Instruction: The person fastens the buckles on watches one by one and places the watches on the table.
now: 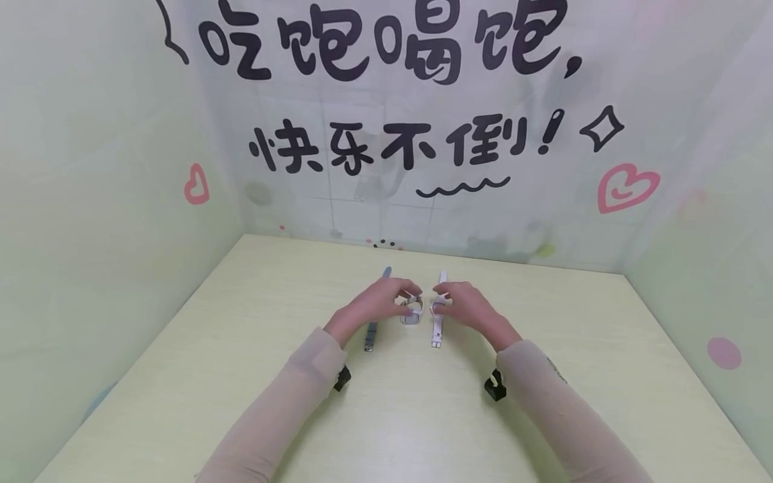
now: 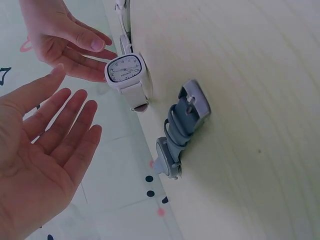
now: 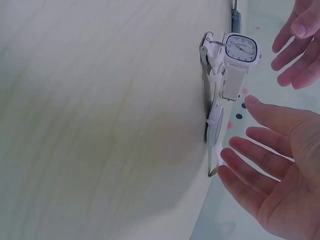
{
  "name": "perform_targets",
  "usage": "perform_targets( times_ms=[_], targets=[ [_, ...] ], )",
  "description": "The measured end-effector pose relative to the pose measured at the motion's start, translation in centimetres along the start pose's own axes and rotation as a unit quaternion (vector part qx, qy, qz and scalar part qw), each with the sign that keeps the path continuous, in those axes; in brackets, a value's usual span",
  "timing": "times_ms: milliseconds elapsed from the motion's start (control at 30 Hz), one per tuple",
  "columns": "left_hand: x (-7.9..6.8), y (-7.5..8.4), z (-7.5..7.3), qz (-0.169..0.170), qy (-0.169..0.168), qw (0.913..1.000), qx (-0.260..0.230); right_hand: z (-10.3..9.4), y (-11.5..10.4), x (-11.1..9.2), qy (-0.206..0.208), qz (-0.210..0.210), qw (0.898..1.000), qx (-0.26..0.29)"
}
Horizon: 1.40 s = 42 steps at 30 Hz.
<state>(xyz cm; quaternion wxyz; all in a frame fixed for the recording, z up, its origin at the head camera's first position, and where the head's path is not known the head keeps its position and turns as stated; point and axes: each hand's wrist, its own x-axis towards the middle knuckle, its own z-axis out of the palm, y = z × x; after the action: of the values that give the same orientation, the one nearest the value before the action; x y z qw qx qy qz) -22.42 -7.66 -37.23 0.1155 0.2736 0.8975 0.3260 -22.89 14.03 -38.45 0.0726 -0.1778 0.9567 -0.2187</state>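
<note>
Left hand (image 1: 386,300): thumb apart from the fingers, above the blue-grey watch (image 1: 370,337) and beside the square white watch (image 1: 411,318); cannot tell whether it touches either.
Right hand (image 1: 465,305): thumb and fingers apart, over the flat white watch (image 1: 437,329); touch unclear.
Square white watch: between the hands, strap curved, dial facing the table's (image 1: 398,416) near edge.
Other two watches: either side of it, stretched lengthwise, nearer the far edge.

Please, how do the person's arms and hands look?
The left sleeve and right sleeve are long and pale beige; the right has a thin dark mark near its cuff. A small black piece shows at each cuff. The left hand and right hand wear no gloves.
</note>
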Motion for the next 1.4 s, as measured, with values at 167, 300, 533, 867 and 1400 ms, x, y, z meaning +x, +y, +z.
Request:
perform_targets(
  times_ms=[167,300,533,867,1400],
  targets=[
    [-0.1,0.1,0.2,0.005,0.001,1.0000,-0.003,-0.3,0.2,0.1,-0.001,0.002,1.000,0.002],
    [-0.2,0.4,0.2,0.010,0.001,0.9999,-0.010,-0.5,0.3,0.2,0.008,-0.006,1.000,0.009],
    [-0.1,0.9,0.5,0.013,-0.006,0.9998,-0.016,-0.8,0.7,0.1,0.018,-0.011,1.000,0.021],
    [0.2,1.4,1.1,0.036,-0.015,0.9988,-0.030,-1.2,1.3,0.2,0.024,-0.018,0.999,0.022],
    [0.6,1.4,2.5,0.029,-0.045,0.9976,-0.043,-1.3,1.5,1.1,0.011,-0.005,1.000,0.022]
  ],
)
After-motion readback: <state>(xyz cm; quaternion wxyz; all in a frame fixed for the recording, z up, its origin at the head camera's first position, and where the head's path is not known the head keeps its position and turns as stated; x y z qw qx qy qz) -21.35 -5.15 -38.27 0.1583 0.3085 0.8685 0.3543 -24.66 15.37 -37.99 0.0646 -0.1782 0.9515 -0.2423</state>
